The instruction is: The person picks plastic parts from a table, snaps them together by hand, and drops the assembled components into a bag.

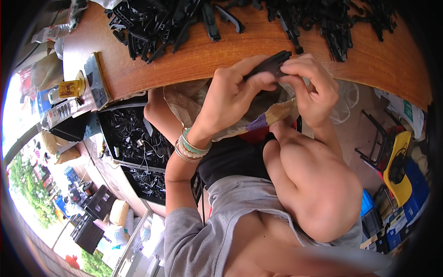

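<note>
A wooden counter (194, 60) carries a heap of black plastic parts (258, 16) along its far edge. Just off its near edge, the left hand (230, 99) and right hand (311, 87) both pinch one black plastic piece (270, 65).

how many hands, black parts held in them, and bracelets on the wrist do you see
hands: 2, left hand and right hand
black plastic part held in them: 1
bracelets on the left wrist: about 3
total: about 6

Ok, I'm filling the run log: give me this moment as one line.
left hand: grips black plastic part | right hand: pinches same part | wooden table: pile of black parts behind
</note>
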Available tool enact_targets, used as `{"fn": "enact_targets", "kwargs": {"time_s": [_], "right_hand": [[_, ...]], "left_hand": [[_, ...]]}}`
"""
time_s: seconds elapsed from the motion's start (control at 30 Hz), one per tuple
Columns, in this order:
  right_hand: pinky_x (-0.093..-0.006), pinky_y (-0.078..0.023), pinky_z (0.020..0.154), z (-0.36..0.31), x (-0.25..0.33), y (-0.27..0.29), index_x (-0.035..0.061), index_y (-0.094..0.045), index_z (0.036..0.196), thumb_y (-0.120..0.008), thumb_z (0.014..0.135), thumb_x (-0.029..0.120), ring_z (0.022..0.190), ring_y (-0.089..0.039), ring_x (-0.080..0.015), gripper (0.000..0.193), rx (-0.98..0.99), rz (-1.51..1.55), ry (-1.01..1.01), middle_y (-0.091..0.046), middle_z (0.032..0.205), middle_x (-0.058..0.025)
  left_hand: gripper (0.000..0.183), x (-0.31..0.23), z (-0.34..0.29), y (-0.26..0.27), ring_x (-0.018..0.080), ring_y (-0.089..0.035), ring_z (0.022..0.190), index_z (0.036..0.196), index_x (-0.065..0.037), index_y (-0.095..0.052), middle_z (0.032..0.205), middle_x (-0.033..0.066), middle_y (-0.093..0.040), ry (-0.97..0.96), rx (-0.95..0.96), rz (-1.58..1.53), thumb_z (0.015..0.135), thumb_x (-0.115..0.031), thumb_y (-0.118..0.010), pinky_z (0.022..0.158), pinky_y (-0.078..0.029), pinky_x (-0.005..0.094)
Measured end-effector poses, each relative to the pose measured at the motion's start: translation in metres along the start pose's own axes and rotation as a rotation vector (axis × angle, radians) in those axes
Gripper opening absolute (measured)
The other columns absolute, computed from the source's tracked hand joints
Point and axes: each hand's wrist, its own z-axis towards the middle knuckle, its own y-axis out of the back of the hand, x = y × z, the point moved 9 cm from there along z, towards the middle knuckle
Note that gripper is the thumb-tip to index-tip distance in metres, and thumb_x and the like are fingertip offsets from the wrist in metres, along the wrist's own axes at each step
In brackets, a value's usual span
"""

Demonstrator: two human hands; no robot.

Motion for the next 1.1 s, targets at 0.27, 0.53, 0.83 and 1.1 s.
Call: {"fn": "enact_targets", "kwargs": {"time_s": [0.27, 0.53, 0.83, 1.1], "right_hand": [[-0.0309, -0.049, 0.066, -0.001, 0.005, 0.003, 0.0007, -0.065, 0.094, -0.073, 0.066, -0.010, 0.075, -0.061, -0.0238, 0.030, -0.018, -0.092, -0.063, -0.065, 0.084, -0.0114], [-0.0321, -0.049, 0.069, -0.009, -0.011, -0.007, 0.0011, -0.064, 0.097, -0.073, 0.066, -0.007, 0.080, -0.061, -0.0248, 0.033, 0.146, -0.019, -0.187, -0.065, 0.088, -0.0101], [-0.0313, -0.049, 0.071, -0.007, -0.014, -0.009, -0.0010, -0.065, 0.093, -0.074, 0.068, -0.002, 0.084, -0.063, -0.0253, 0.026, 0.210, -0.016, -0.231, -0.065, 0.088, -0.0107], [-0.0333, -0.049, 0.065, 0.010, -0.041, 0.014, 0.0027, -0.063, 0.090, -0.077, 0.073, 0.010, 0.074, -0.060, -0.0240, 0.024, 0.066, -0.398, -0.213, -0.061, 0.086, -0.0083]], "left_hand": [[0.034, -0.039, -0.010, -0.011, 0.0376, -0.063, 0.075, 0.109, 0.003, -0.059, 0.088, 0.0203, -0.065, -0.442, 0.014, 0.616, 0.078, -0.004, -0.070, 0.064, -0.051, 0.0371], [0.032, -0.037, -0.013, -0.011, 0.0350, -0.064, 0.073, 0.109, 0.001, -0.060, 0.085, 0.0178, -0.065, -0.446, 0.111, 0.609, 0.077, -0.003, -0.069, 0.063, -0.051, 0.0361], [0.027, -0.025, -0.011, -0.001, 0.0347, -0.064, 0.074, 0.102, 0.000, -0.064, 0.085, 0.0167, -0.066, -0.335, 0.158, 0.621, 0.077, -0.008, -0.070, 0.065, -0.051, 0.0360], [0.013, -0.045, 0.012, 0.028, 0.0290, -0.063, 0.069, 0.091, -0.001, -0.067, 0.080, 0.0120, -0.065, -0.489, 0.038, 0.747, 0.080, -0.008, -0.069, 0.062, -0.051, 0.0324]]}}
